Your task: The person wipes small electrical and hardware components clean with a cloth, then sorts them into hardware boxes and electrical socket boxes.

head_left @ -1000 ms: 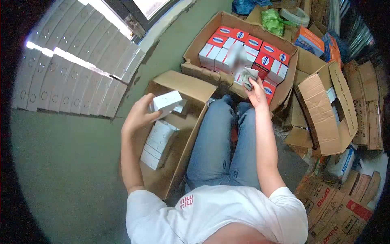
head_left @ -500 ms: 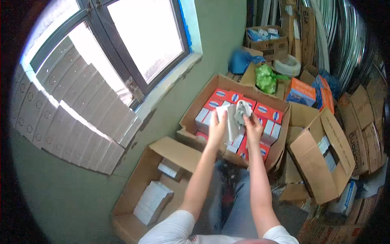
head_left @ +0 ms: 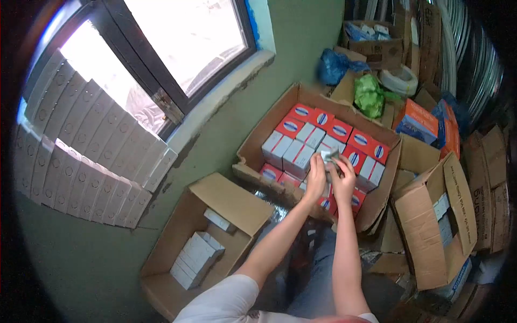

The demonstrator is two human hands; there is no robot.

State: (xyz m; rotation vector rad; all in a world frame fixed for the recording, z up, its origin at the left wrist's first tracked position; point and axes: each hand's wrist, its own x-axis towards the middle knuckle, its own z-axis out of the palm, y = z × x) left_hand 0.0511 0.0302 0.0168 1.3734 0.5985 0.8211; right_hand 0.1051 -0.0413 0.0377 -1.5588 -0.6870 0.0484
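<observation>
My left hand (head_left: 316,180) and my right hand (head_left: 343,176) are close together over a large open carton (head_left: 245,161). Both are closed around a small whitish-grey piece (head_left: 329,154), mostly hidden by the fingers, so its kind cannot be made out. The fingers of my left hand lie straight and pressed against its side. My right fingers pinch it from the other side. Beneath them, the carton holds rows of red boxes (head_left: 340,130) with blue-and-white oval labels, and white boxes (head_left: 298,157) with a red stripe.
On the left stands an open carton (head_left: 161,269) with white boxes (head_left: 196,258) inside. Long white boxes (head_left: 81,156) are stacked against the window. To the right are an open-flapped carton (head_left: 420,237), an orange-blue box (head_left: 418,123), a green bag (head_left: 368,97) and a white coil (head_left: 399,81).
My hands have come together, lower and slightly right in view. The white piece in my left hand and grey-white piece in my right were apart; now one small piece shows. The view has shifted.
</observation>
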